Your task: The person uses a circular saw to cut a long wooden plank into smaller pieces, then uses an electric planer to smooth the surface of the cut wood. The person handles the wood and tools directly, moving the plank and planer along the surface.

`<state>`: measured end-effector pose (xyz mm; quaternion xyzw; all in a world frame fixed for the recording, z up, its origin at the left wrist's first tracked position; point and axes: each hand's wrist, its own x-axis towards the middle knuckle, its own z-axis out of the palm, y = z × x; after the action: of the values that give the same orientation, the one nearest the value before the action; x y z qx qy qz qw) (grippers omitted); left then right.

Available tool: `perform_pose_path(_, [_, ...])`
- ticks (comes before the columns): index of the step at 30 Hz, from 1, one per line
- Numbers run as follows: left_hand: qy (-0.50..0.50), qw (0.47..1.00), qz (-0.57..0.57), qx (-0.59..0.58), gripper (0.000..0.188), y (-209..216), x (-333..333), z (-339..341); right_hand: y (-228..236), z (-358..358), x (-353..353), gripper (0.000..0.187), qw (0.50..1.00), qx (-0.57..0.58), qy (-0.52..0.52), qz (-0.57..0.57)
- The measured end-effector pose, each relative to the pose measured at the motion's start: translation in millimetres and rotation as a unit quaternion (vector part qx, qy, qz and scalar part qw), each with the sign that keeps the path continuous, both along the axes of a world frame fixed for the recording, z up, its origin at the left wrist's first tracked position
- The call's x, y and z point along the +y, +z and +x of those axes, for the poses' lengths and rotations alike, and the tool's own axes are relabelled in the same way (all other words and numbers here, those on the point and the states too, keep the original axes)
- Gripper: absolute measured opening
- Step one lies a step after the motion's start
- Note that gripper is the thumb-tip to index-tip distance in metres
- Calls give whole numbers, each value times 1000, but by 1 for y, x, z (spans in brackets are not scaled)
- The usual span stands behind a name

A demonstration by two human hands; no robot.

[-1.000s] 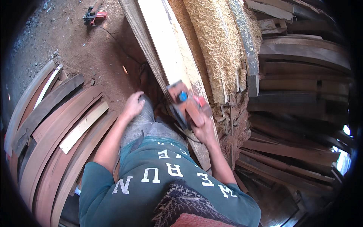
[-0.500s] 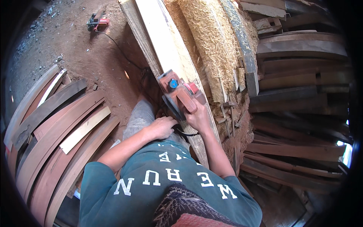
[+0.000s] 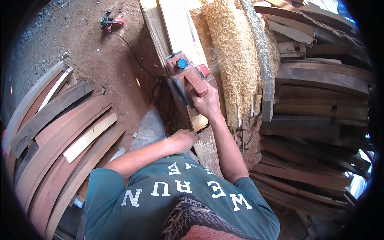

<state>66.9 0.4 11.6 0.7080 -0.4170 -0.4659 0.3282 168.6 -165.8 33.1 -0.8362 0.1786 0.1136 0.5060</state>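
Observation:
A reddish-brown electric hand planer [image 3: 182, 82] with a blue knob rests on a long pale wooden board [image 3: 182, 30]. My right hand [image 3: 208, 101] is wrapped round its rear handle. Fine shavings fly off from the planer's right side. Close to my waist, my left hand [image 3: 184, 141] has its fingers curled in beside the board's near end. A short piece of black cord [image 3: 204, 128] shows next to those fingers; whether they grip it is hidden. Beneath the board lies a rougher, weathered beam [image 3: 209, 150].
Wood shavings [image 3: 232, 60] are heaped right of the board. Curved timber pieces [image 3: 60, 140] lie stacked at left, and more dark timbers [image 3: 320, 84] fill the right. Another red power tool [image 3: 113, 21] sits on the dirt floor, its cord [image 3: 134, 56] trailing toward the board.
The planer and my right hand have moved forward along the board, away from my body. My left hand has shifted right, closer to the board's end. The view has turned slightly.

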Motion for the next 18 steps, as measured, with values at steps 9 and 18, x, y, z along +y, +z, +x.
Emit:
perform_pose_path(9, [7,999,15,-39,49,-10,6,55,-1,107,11,23,1000,6,10,1])
perform_pose_path(18, [8,993,80,-83,74,-22,25,104,-4,207,20,18,999,-29,39,-21])
